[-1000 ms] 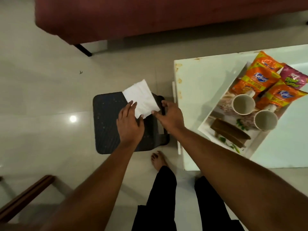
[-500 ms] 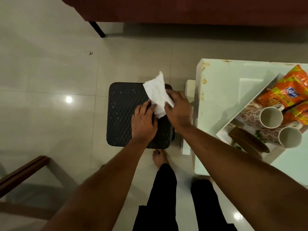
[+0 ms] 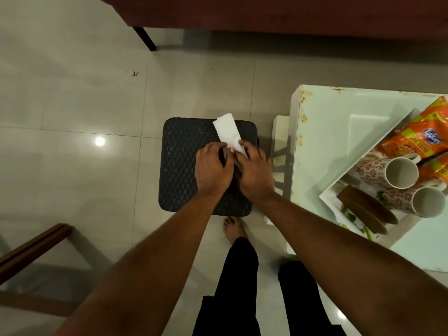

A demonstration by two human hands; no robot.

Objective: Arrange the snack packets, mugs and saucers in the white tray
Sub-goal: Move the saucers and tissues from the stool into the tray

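Both forearms extend forward and down over a dark woven stool (image 3: 184, 163) that stands on the tiled floor (image 3: 72, 117). The left hand (image 3: 213, 169) lies palm-down, fingers curled inward, knuckles up. The right hand (image 3: 254, 173) lies beside it, also palm-down, the two hands touching at the thumbs. Between them they pinch the near end of a folded white tissue (image 3: 228, 133); the fingertips of both hands are closed on the paper, and the far end of the strip lies flat on the stool top, angled away to the left.

The white tray (image 3: 378, 141) sits on the white table (image 3: 327, 122) to the right of the stool, well apart from the hands. In it lie two patterned mugs (image 3: 390, 172) on their sides, mouths toward the viewer, one nearer than the other and touching. Orange snack packets (image 3: 421, 139) rest at the tray's far end, against the upper mug. Brown saucers (image 3: 366, 209) lie at the near corner, just beside the lower mug.
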